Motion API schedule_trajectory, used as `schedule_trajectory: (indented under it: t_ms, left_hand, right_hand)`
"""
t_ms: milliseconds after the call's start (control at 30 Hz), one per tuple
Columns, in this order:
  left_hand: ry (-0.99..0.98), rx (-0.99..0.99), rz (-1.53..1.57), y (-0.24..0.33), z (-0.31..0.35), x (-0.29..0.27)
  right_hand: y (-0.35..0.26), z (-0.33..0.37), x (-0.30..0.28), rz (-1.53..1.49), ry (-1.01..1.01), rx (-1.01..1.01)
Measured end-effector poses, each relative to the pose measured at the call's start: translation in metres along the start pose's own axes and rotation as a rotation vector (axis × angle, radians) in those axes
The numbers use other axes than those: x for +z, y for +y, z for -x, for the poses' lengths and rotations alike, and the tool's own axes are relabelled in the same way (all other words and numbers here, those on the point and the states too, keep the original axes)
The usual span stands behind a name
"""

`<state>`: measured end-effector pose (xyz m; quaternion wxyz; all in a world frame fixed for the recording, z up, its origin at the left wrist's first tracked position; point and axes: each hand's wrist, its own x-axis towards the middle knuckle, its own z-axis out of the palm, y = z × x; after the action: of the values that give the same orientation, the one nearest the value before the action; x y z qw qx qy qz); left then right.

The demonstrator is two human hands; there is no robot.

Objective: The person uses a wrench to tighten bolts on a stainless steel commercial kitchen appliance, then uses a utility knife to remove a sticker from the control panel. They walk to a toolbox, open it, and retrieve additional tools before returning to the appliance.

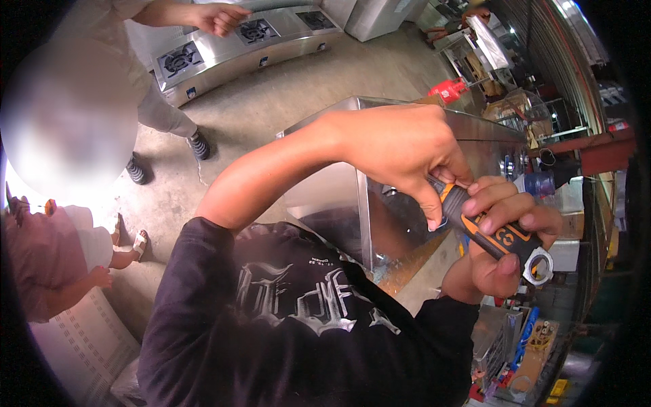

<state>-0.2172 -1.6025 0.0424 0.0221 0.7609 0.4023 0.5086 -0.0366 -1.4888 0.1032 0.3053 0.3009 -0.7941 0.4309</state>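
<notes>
A black and orange handheld power tool (pixel 503 234) is held up in front of my chest, at the right of the view. My right hand (pixel 498 214) wraps round its body. A silver metal ring (pixel 539 266) forms the tool's lower right end. Bent over from the left, my left hand (pixel 407 146) has thumb and fingers closed about the tool's other end, near an orange-yellow band. What lies between those fingertips is partly hidden. Behind my hands stands a stainless steel cabinet or table (pixel 380 230) with a shiny surface.
A steel stove counter (pixel 230 61) with several gas burners stands at the far left; a co-worker's hand (pixel 220 19) is over it. Another person (pixel 64 264) is at the left. A red gas cylinder (pixel 449 90) stands behind the cabinet. Tools and cables (pixel 536 339) lie at the lower right.
</notes>
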Motion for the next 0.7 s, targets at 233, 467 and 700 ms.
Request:
schedule_trajectory:
  t_ms: [233, 467, 700]
  left_hand:
    - [0.022, -0.107, -0.152, 0.003, -0.016, 0.001]
    - [-0.172, -0.116, 0.137, -0.011, -0.019, -0.014]
    - [-0.276, -0.158, 0.319, -0.025, -0.034, -0.018]
  right_hand:
    - [-0.002, 0.017, 0.004, 0.269, 0.426, 0.217]
    - [0.013, 0.034, -0.027, 0.005, 0.423, 0.215]
    - [0.046, 0.024, -0.056, -0.354, 0.140, 0.123]
